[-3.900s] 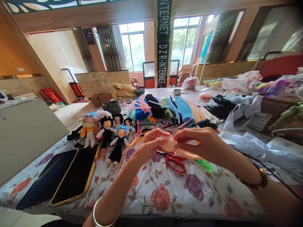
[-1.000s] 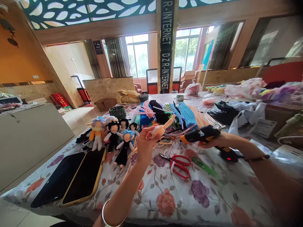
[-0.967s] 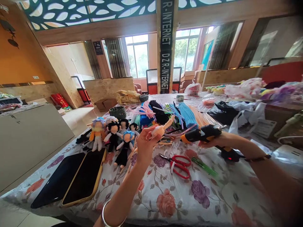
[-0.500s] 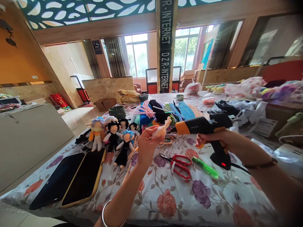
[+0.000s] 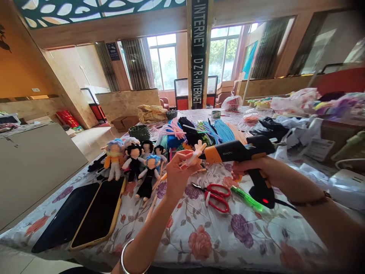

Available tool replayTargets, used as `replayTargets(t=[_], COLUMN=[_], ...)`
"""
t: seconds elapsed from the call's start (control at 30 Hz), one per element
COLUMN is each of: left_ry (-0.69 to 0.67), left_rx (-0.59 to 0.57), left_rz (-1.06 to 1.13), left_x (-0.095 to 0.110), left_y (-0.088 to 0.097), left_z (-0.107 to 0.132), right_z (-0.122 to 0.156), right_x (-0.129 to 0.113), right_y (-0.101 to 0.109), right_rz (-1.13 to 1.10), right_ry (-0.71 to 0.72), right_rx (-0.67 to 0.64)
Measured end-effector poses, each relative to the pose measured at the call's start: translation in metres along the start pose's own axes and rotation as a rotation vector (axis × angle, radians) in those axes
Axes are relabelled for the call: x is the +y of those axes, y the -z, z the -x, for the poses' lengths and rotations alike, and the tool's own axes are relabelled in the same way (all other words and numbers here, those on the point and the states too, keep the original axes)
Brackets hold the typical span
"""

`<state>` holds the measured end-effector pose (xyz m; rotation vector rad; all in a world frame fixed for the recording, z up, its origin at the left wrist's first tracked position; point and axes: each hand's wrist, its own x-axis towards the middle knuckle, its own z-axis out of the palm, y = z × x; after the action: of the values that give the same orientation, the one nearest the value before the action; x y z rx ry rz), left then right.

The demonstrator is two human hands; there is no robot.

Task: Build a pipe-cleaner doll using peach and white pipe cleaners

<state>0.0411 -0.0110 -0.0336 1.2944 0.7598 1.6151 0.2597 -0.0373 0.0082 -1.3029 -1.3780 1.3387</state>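
Between the fingers of my left hand (image 5: 180, 171) is a small pale peach piece of fuzzy craft stem (image 5: 196, 153), bent and bunched, with ends sticking up. My right hand (image 5: 253, 167) is wrapped round the grip of a black and orange hot glue gun (image 5: 234, 152), whose red light glows at the base. Its nozzle points left and meets the peach piece, or is very close to it; I cannot tell which. Below the hands lie red-handled scissors (image 5: 215, 196) and a green translucent pen-like tool (image 5: 246, 198).
Several small dolls (image 5: 134, 156) stand left of my left hand. Two dark phone-like slabs, one a yellow-cased phone (image 5: 99, 213), lie at front left. Bundles of coloured craft stems (image 5: 222, 131) and a dark basket (image 5: 139, 132) are behind. Plastic bags (image 5: 299, 129) crowd the right.
The glue gun has moved slightly left, its nozzle now at the peach piece. That piece has turned in my left fingers, showing more spread ends. The camera view has shifted a little.
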Motion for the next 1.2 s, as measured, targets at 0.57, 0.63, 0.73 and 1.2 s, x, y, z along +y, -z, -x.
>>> replayTargets(t=[0.57, 0.63, 0.73, 1.2], left_ry=[-0.003, -0.002, -0.005, -0.008], left_rx=[-0.012, -0.011, -0.009, -0.02], left_rz=[0.009, 0.008, 0.001, 0.002], left_x=[0.0035, 0.0032, 0.0031, 0.0038], left_y=[-0.0022, -0.0026, -0.003, -0.0028], left_z=[0.003, 0.003, 0.0027, 0.003], right_z=[-0.0019, -0.0029, -0.0029, -0.0006], right_x=[0.0026, 0.0039, 0.0047, 0.0021], right_y=[0.001, 0.0017, 0.0018, -0.0003], right_rz=[-0.103, -0.108, -0.112, -0.122], right_ry=[-0.013, -0.021, -0.032, -0.048], right_rx=[-0.104, -0.102, -0.086, -0.071])
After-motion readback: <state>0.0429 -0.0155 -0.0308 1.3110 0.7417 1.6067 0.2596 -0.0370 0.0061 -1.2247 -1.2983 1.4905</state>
